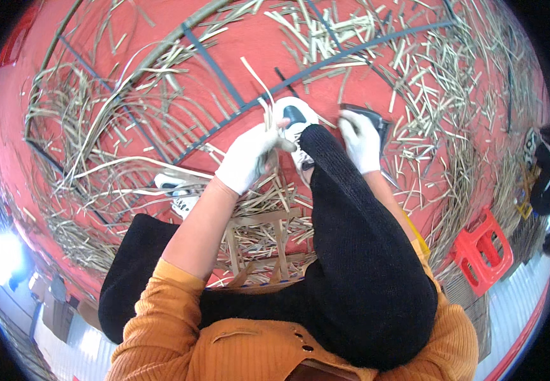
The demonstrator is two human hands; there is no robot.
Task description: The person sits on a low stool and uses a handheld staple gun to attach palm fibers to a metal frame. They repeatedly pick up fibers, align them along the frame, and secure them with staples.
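My left hand (249,157), in a white glove, is closed on a small bunch of pale plant strips (267,113). It sits beside the white shoe (295,114) on my right foot, and one long strip sticks up past the fingers. On the other side of my raised knee, my right hand (360,140), also gloved, has its fingers curled. A thin pale strip (327,123) runs from the shoe toward it, but what the fingers hold is hidden. Right behind that hand lies a dark flat object (370,114), partly covered, its kind unclear.
A dark ladder-like metal frame (249,105) lies on the red floor, with long bent strips (97,130) woven across its left part. Cut strips (440,101) litter the right side. A red plastic stool (483,251) stands at right. My left shoe (183,195) rests near the frame.
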